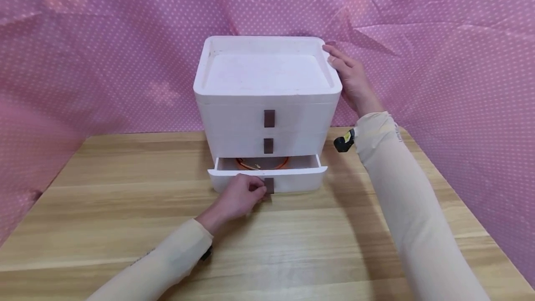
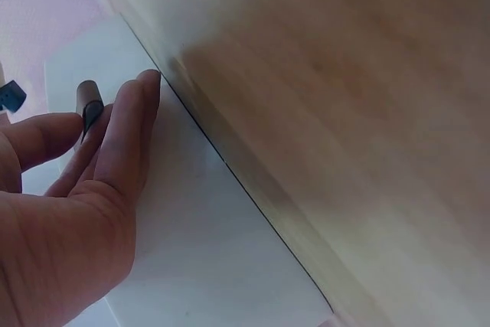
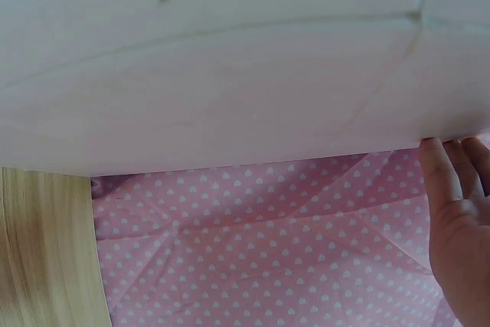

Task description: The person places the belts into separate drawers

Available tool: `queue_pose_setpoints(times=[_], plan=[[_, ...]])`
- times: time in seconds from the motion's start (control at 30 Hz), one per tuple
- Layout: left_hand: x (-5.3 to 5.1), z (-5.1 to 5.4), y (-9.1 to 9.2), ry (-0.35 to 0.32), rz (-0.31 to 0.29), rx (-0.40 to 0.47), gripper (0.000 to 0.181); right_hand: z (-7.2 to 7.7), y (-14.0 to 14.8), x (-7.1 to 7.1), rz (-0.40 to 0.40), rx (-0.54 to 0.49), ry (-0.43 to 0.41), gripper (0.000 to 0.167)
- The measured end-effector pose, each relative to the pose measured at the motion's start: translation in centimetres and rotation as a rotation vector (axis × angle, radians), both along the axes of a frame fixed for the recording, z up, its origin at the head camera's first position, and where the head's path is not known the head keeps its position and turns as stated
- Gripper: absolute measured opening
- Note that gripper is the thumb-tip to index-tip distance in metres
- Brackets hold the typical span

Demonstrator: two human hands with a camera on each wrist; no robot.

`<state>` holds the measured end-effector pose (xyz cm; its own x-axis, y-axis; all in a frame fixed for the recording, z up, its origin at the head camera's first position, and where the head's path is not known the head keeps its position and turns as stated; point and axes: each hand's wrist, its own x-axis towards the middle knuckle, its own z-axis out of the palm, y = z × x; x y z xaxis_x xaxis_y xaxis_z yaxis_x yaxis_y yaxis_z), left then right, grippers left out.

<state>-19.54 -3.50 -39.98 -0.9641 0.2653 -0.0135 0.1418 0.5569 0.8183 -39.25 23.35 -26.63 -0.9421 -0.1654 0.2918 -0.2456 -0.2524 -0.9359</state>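
Observation:
A white three-drawer storage box stands on the wooden table, its bottom drawer pulled partly out. Inside that drawer, an orange cord-like loop shows in part. My left hand is at the drawer's front, thumb and finger pinching the brown pull tab. In the left wrist view the other fingers lie along the white front. High on the box's right side, my right hand rests with fingers fairly straight. The right wrist view shows its fingertips touching the white side wall.
Two upper drawers with brown tabs are closed. The box's top is a shallow recessed tray. A pink patterned cloth hangs behind and at both sides of the wooden table.

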Motion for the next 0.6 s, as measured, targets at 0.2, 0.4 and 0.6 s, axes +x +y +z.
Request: queue_pose_setpoints(times=[0.2,0.4,0.6], plan=[[-0.34,-0.1,-0.15,0.021,-0.001,-0.032,0.015,0.02,-0.13,-0.04,-0.01,0.004,0.001,0.041],[-0.45,0.1,-0.16,-0.003,-0.001,-0.041,0.016,0.04,-0.14,-0.15,-0.009,-0.004,-0.001,0.041],[-0.44,0.13,-0.2,-0.012,-0.003,-0.048,0.017,-0.13,-0.15,-0.18,-0.011,-0.001,-0.008,0.041]])
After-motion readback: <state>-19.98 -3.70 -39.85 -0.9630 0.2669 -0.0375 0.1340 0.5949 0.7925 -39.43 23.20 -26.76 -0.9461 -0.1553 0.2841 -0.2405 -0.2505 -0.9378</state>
